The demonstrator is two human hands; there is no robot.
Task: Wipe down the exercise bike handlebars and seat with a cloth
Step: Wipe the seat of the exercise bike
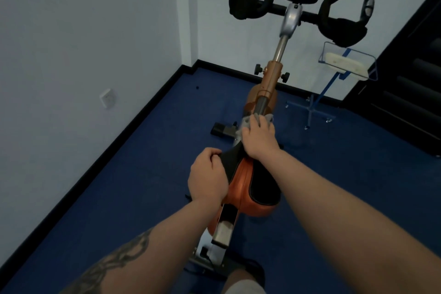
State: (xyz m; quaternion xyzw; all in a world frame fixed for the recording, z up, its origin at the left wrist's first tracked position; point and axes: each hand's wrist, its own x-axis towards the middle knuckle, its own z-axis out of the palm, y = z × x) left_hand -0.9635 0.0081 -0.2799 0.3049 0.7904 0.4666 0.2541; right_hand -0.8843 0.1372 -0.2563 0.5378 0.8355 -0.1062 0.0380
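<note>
1. The right hand [259, 137] is pressing a grey cloth [248, 122] onto the seat [253, 184] nose, fingers curled over it.
2. The left hand [206, 178] is gripping the seat's left edge, fingers curled.
3. The handlebars [334, 7] are standing ahead, well apart.

1. We see a seat [253, 188] of matt black fabric and smooth, faintly glossy orange sides.
2. We see a soft grey cloth [248, 122].
3. We see a shiny metal post [280, 50].
4. We see matt blue carpet [143, 174].
</note>
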